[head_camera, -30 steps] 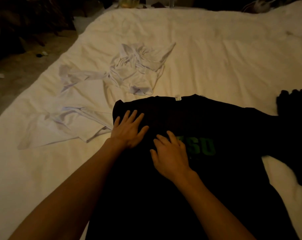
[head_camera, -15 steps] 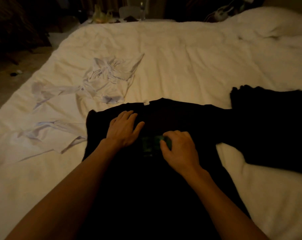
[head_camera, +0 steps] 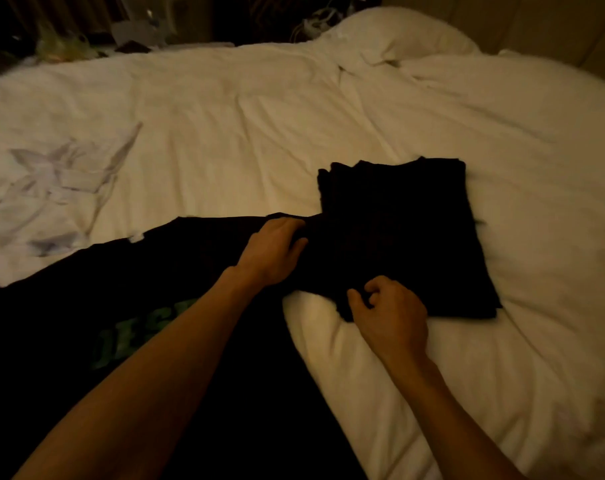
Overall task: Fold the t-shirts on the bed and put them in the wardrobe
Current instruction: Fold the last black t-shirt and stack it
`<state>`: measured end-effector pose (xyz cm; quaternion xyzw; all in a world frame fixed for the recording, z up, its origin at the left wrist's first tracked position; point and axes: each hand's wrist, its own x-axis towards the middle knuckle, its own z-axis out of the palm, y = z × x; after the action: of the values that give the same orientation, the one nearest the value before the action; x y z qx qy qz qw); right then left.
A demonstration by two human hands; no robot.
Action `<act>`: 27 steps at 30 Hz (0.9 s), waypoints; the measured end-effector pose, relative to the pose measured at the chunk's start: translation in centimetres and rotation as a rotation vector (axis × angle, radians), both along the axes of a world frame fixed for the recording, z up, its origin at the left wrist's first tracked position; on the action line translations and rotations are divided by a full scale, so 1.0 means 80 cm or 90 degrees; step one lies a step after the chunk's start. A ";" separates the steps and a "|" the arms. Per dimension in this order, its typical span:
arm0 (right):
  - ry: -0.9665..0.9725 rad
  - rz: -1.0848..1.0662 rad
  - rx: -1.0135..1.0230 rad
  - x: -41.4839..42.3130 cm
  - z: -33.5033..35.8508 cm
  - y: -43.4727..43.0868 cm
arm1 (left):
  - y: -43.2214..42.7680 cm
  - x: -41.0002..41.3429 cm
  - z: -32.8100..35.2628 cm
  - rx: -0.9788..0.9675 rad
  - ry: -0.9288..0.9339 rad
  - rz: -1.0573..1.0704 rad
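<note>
A black t-shirt with green lettering (head_camera: 148, 306) lies spread on the near left of the white bed (head_camera: 259, 126). My left hand (head_camera: 273, 252) grips its dark fabric at the shoulder, fingers curled over the edge. My right hand (head_camera: 393, 315) pinches the near edge of the black sleeve fabric where it meets a folded black garment (head_camera: 405, 216). That garment lies flat in layers just beyond both hands. Crumpled white t-shirts (head_camera: 55, 188) lie at the far left of the bed.
A white pillow (head_camera: 401, 39) sits at the head of the bed, far right. Cluttered dark items (head_camera: 65, 46) stand beyond the bed's far left edge. Bare rumpled duvet stretches across the middle and the right side.
My view has swung right, bringing the folded black garment to the centre. Both hands left the chest print and moved right to the sleeve side, their fingers now curled on the fabric.
</note>
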<state>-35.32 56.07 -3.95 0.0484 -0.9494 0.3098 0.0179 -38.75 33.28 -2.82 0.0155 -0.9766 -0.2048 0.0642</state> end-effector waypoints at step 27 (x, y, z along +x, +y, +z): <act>0.102 0.151 -0.196 0.015 0.063 -0.086 | -0.058 -0.043 0.085 0.347 0.136 0.137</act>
<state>-34.15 49.17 1.12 0.1811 -0.8739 0.4466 0.0636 -42.15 28.67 4.00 0.1142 -0.8661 -0.4517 0.1811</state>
